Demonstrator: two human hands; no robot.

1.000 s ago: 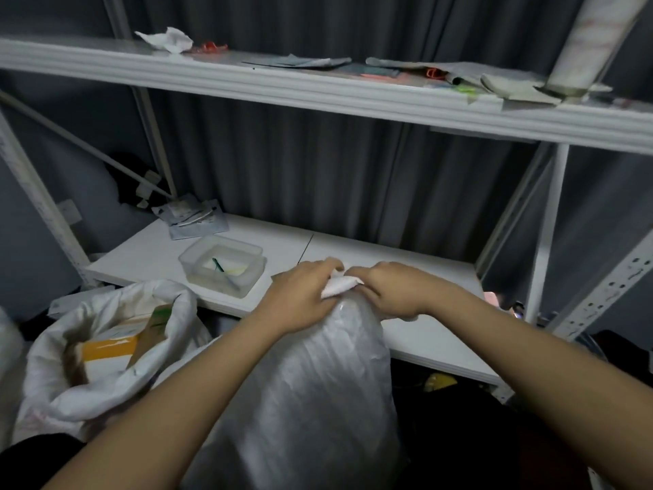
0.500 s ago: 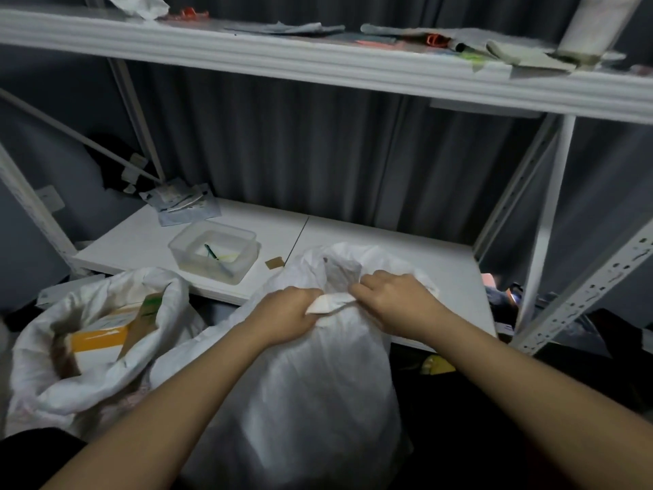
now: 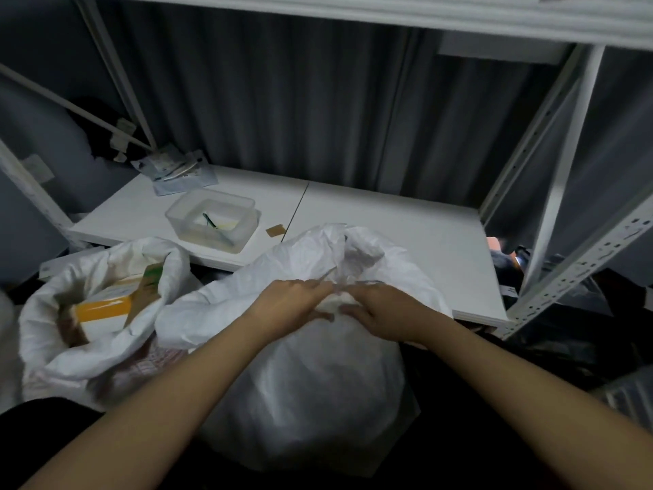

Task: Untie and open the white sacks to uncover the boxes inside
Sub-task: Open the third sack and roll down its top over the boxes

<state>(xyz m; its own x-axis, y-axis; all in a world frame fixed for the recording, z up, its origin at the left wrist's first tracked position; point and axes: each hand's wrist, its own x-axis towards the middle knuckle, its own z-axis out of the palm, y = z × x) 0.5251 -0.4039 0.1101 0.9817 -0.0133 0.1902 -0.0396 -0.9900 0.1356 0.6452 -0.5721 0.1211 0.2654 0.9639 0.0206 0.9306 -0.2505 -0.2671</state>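
While we lean over the sack (image 3: pixel 311 394), it stands upright on the floor straight ahead of us, its long axis running from the floor up toward our hands, with its top just in front of the desk (image 3: pixel 406 228) edge. Its gathered neck (image 3: pixel 337 304) sits right between our two hands, so neither is nearer; both are on it. Beyond the neck, loose cloth billows up and flops toward the desk, which we judge means the mouth is partly freed and the next pull should go outward, left and right, away from the middle. A second sack (image 3: pixel 92 348) slumps to our left, already wide open, with a yellow and white box (image 3: pixel 106 307) showing inside. Our sack is white woven stuff, thin, crinkled and a little see-through; no box can yet be seen in it. Our left hand (image 3: pixel 293 305) curls its fingers around the bunched cloth on its side of the neck. Our right hand (image 3: pixel 385 313) does the same from the other side, thumb and fingers pinching the white knot of cloth. Whether a tie remains there we cannot tell.
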